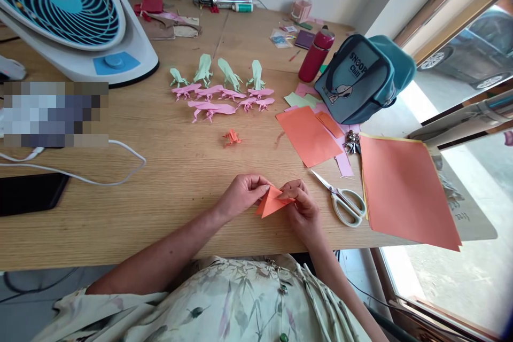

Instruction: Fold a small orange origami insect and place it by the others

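Between my two hands is a piece of folded orange paper (272,204), bent into pointed triangular flaps, held just above the table's front part. My left hand (245,193) pinches its upper left corner between thumb and fingers. On the other side, my right hand (301,207) grips the right edge, its fingers curled over the paper. A small finished-looking orange origami figure (232,138) sits on the table beyond my hands. Scissors (340,200) with white handles lie to the right of my right hand, blades pointing away to the left.
Pink origami figures (211,108) and green origami figures (203,70) stand in rows farther back. To the right are orange sheets (404,187), loose cut paper (308,135), a backpack (352,83) and a red bottle (316,54). A fan (116,61), white cable (128,144) and black phone (30,192) occupy the left.
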### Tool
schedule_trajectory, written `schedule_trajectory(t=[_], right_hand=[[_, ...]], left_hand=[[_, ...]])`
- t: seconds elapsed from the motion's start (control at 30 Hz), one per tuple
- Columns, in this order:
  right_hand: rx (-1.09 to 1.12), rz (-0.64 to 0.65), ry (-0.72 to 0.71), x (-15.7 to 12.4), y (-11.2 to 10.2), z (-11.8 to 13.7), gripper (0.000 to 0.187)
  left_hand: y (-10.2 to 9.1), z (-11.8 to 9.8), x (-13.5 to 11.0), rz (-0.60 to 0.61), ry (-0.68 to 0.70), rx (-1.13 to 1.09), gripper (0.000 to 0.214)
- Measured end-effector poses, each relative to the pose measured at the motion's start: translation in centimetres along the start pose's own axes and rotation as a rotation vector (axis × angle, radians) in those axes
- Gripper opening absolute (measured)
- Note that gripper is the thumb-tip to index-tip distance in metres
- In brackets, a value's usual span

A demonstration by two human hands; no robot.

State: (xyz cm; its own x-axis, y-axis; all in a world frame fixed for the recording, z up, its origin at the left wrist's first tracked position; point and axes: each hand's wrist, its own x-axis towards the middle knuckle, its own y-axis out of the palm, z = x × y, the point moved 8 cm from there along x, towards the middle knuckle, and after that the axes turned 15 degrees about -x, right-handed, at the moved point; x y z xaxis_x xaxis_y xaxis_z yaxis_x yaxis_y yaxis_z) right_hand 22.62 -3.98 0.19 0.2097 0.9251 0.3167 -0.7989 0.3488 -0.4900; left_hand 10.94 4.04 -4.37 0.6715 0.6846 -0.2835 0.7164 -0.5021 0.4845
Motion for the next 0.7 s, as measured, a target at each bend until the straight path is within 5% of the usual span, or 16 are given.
schedule_trajectory(t=[0.33, 0.7], right_hand=[[-0.053, 0.022, -0.028, -0.11, 0.20, -0.17, 0.035], [-0.138, 0.070, -0.094, -0.29, 0.72, 0.06, 0.037]], left_hand=[[0.03, 0.24, -0.41, -0.012, -0.076, -0.126, 0.040], [-0.87, 0.62, -0.10, -0.062, -0.034, -0.030, 0.034]])
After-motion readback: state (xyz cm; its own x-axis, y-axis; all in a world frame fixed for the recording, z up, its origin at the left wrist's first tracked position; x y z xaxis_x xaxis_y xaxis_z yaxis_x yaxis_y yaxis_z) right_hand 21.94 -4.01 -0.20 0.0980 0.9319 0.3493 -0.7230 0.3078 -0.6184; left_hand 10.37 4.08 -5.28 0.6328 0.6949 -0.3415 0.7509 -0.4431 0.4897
